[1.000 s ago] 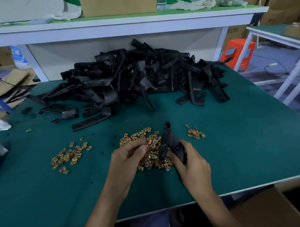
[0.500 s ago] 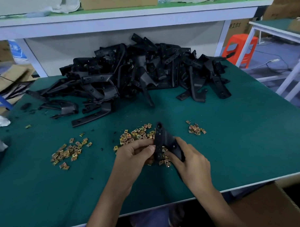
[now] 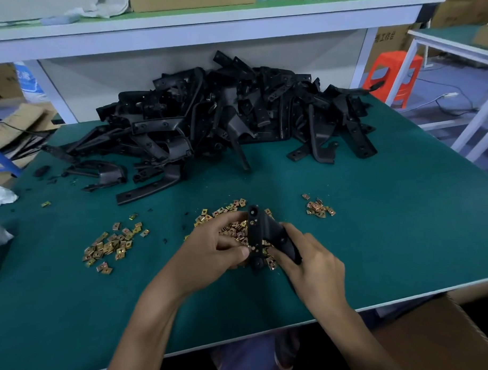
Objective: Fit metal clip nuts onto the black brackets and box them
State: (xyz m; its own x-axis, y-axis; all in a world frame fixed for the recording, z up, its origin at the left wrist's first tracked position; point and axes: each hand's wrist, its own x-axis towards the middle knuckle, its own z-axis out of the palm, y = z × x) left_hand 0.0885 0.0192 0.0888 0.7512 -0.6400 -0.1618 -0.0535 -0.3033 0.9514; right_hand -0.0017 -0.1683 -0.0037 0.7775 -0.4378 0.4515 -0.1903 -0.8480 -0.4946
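Head view: the only view; it looks down on a green worktop (image 3: pixel 377 221).
Count, hands: two, the left hand (image 3: pixel 220 246) and the right hand (image 3: pixel 312 260), both at the near middle of the worktop.
Count, held part: one black plastic bracket (image 3: pixel 259 234), lifted over the middle heap of nuts.
Count, nuts: three heaps of small gold-coloured metal clip nuts, the middle heap (image 3: pixel 227 221), the left heap (image 3: pixel 112 244) and the small right heap (image 3: pixel 319 208), each too many to count. One stray nut (image 3: pixel 45 203) lies far left.
Count, stock: one tangled pile of black brackets (image 3: pixel 229 116) along the far edge, too many to count.
Bracket axis: the flat strip runs almost straight away from the person, its holed tip at the far end. A thicker arm branches off to the right and back toward the person.
Left fingers: curled, with thumb and forefinger pinching the strip's left edge near its near end. Whether a nut sits between them cannot be told.
Right fingers: wrapped round the thick arm, gripping it.
Near right: a brown cardboard box (image 3: pixel 436 338) below the worktop's edge.
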